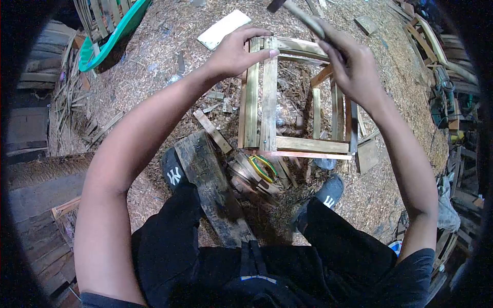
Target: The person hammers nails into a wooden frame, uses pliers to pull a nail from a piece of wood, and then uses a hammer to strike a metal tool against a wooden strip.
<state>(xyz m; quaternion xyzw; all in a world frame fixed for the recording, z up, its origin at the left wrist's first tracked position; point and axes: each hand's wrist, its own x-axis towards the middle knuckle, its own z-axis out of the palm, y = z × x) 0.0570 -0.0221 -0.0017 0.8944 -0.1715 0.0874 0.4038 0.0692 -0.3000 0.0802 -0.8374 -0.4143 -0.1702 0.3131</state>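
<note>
A box-like wooden frame (pixel 269 97) of pale slats stands in front of me on the littered ground. At its far left corner, my left hand (pixel 237 52) grips the upright slats, thumb on the near face and fingers over the far end. My right hand (pixel 354 66) is raised above the frame's far right side, closed around the handle of a hammer (pixel 304 19). The hammer's dark head points up and left, apart from the frame. My right hand and forearm hide part of the frame's right side.
A thick weathered plank (pixel 208 185) lies between my feet, near a yellow-and-green banded item (pixel 263 169). A green curved plastic edge (pixel 115 38) is at upper left. A pale board (pixel 224 29) lies beyond my left hand. Wood shavings cover the ground (pixel 169 56).
</note>
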